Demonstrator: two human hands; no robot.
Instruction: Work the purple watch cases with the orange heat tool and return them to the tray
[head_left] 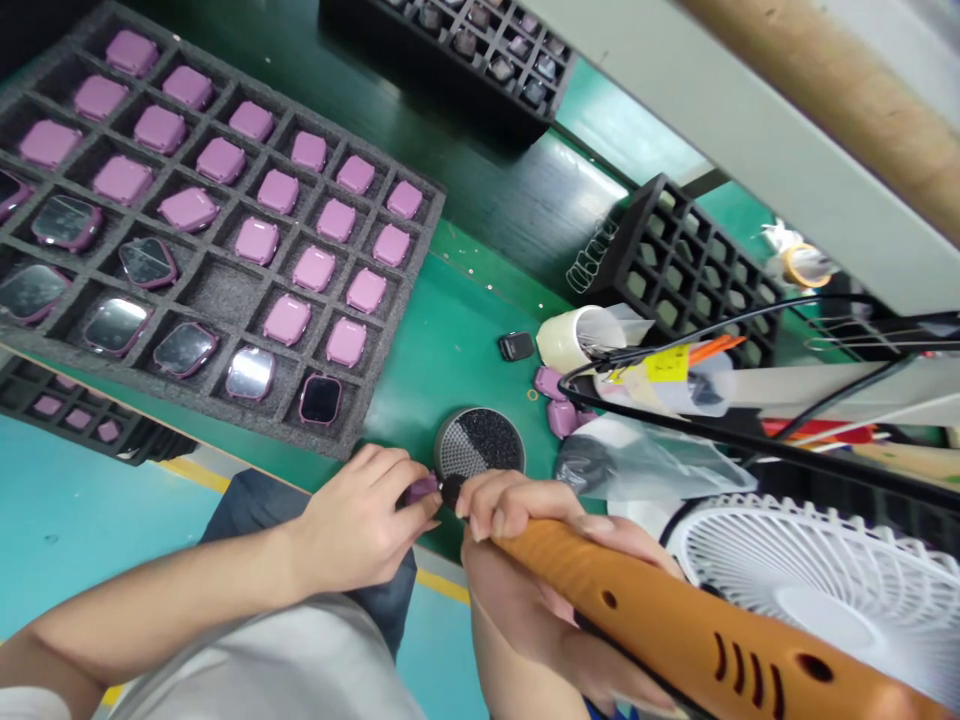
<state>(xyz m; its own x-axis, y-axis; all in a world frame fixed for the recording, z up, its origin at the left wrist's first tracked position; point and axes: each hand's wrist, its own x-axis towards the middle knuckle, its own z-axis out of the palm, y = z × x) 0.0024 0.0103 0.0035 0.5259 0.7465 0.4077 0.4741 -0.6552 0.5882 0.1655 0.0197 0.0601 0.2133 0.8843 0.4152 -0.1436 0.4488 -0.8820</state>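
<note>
My left hand (pixel 365 520) is closed around a small purple watch case (pixel 420 490) at the near edge of the green bench. My right hand (pixel 525 545) grips an orange electric screwdriver (pixel 697 630), whose dark tip meets the case between my two hands. Just beyond them sits a round tin (pixel 480 443) of dark and pale small parts. A large grey foam tray (pixel 225 280) at the left holds several purple cases face down and several with shiny screens face up.
A white fan (pixel 817 580) stands at the right. Loose purple cases (pixel 559 400), a tape roll (pixel 574 338), plastic bags and black cables lie behind the tin. Black grid trays (pixel 675 260) sit at the back, with another stacked under the foam tray.
</note>
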